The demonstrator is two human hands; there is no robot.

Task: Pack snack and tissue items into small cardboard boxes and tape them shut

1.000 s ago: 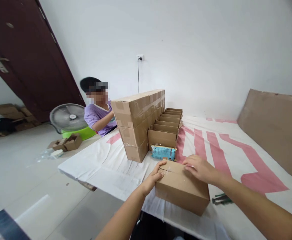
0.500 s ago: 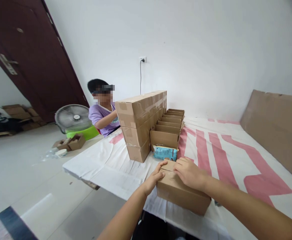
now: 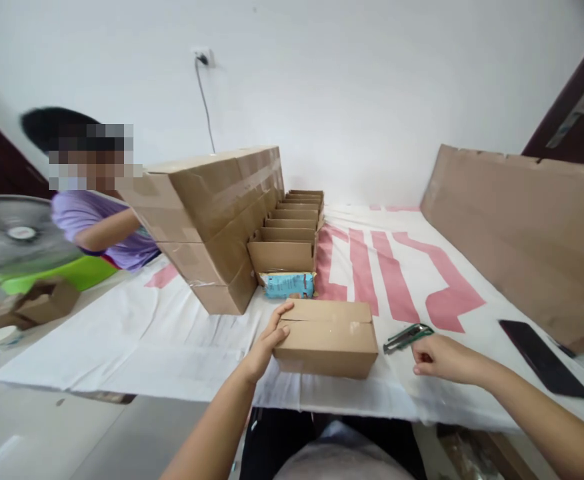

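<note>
**Station status: one closed box at the near table edge**

1. Box. One closed cardboard box (image 3: 328,337) lies flat on the table (image 3: 122,340), close to the near edge and between the two hands. Its long axis runs left to right, parallel to that edge. The top faces up, and the flap seam runs along the long axis.
2. Left hand (image 3: 267,340). It is open. The palm is against the box's left end and the fingers are laid over the top edge. It grips nothing.
3. Right hand (image 3: 439,357). It rests on the table to the right of the box and apart from it. The fingers are curled in, and nothing shows in the hand.
4. One green utility knife (image 3: 406,337) lies between the box and the right hand, just beside the knuckles.
5. One blue packet (image 3: 289,285) lies just behind the box.
6. Behind it stands one row of open boxes (image 3: 287,233). At least six are visible; the far ones merge, so no exact count is possible.
7. To their left is one stack of sealed boxes (image 3: 212,220), three tiers high.
8. One dark phone (image 3: 542,357) lies far right.
9. One other person (image 3: 102,227) sits behind the stack, partly hidden by it.
</note>
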